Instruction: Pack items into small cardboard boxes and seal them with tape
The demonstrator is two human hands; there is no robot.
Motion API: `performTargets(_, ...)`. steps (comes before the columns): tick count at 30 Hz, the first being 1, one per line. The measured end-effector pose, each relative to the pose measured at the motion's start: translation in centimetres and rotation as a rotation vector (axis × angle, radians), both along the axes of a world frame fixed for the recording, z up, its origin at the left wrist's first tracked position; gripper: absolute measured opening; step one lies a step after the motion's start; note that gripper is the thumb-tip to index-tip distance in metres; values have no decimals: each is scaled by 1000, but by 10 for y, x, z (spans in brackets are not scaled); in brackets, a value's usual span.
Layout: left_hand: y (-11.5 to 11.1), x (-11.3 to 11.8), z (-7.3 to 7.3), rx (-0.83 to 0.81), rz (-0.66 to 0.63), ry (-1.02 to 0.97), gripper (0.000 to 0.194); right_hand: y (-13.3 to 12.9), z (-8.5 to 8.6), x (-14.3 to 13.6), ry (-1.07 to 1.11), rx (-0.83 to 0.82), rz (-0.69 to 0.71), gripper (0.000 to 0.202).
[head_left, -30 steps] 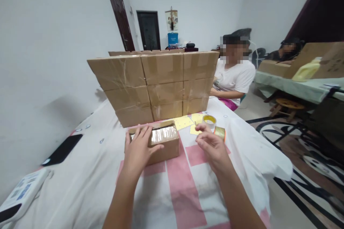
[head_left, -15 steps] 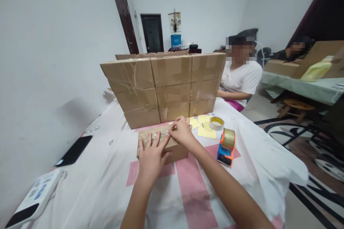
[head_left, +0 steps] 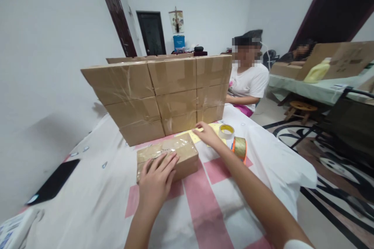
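A small cardboard box (head_left: pixel 187 159) with shiny clear tape over its top lies on the table in front of me. My left hand (head_left: pixel 156 177) rests on its near left part, fingers stretched out over the top. Beyond the box's right end, my right hand (head_left: pixel 207 134) is lifted off it, fingers loosely bent and a little apart, with nothing visible in them. Under and behind that hand are yellow printed shapes (head_left: pixel 214 127). A roll of tape (head_left: pixel 226 132) lies just to its right. Partly hidden by my right forearm is an orange and blue tape dispenser (head_left: pixel 240 148).
A wall of stacked cardboard boxes (head_left: pixel 175 93) stands across the table behind the small box. A black flat object (head_left: pixel 55 181) lies at the left edge of the white and pink tablecloth (head_left: pixel 96 210). A person in white (head_left: pixel 248 81) sits beyond the stack, right.
My right hand has left the top of the small box and moved right, toward the tape roll. My left hand stays on the box. The view has swung right.
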State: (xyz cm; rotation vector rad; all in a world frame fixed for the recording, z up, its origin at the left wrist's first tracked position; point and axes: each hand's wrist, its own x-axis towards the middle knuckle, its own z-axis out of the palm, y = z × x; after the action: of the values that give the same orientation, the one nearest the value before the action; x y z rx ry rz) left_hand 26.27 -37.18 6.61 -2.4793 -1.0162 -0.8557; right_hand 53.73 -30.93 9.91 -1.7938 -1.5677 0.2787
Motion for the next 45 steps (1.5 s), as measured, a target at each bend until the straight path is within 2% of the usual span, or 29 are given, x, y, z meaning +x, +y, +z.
performTargets(4,5,-1,-1,88,-17,14,43,-11,-2,133,-75,-31,-213,29)
performTargets(6,8,-1,-1,116,-31,5,46,-20,-16,191,-132,-90,-303,32)
performTargets(8,11,-1,-1,135,-50,-1,50,-29,-38,232,-183,-171,-352,33)
performTargets(11,16,0,-3,140,-61,-11,53,-37,-77,263,-231,-267,-391,34)
performTargets(14,20,0,-4,129,-51,-17,54,-35,-103,273,-246,-265,-378,38)
performTargets(16,23,1,-3,121,-47,-9,54,-31,-109,275,-236,-216,-365,38)
performTargets(19,26,1,-2,123,-39,4,54,-22,-107,275,-188,-101,-392,36)
performTargets(22,26,1,-2,116,-32,5,54,-18,-95,264,-98,20,-462,36)
performTargets(25,25,1,-2,94,-33,2,53,-27,-72,234,9,138,-462,34)
performTargets(29,23,2,-1,97,-35,-7,54,-58,-30,160,333,487,-287,28)
performTargets(31,22,1,1,88,-52,-21,53,-74,-17,114,491,528,-241,18)
performTargets(32,22,0,2,75,-69,-27,51,-80,-16,91,577,521,-221,15)
performTargets(34,22,-3,4,32,-110,-28,47,-88,-27,46,737,479,-174,11)
performTargets(38,19,-10,7,-48,-144,1,40,-92,-76,-21,850,362,-114,9)
performTargets(41,15,-10,8,-58,-137,-24,39,-89,-100,-44,809,335,-78,9)
performTargets(45,12,-9,8,-88,-134,-41,39,-85,-107,-49,694,289,-109,13)
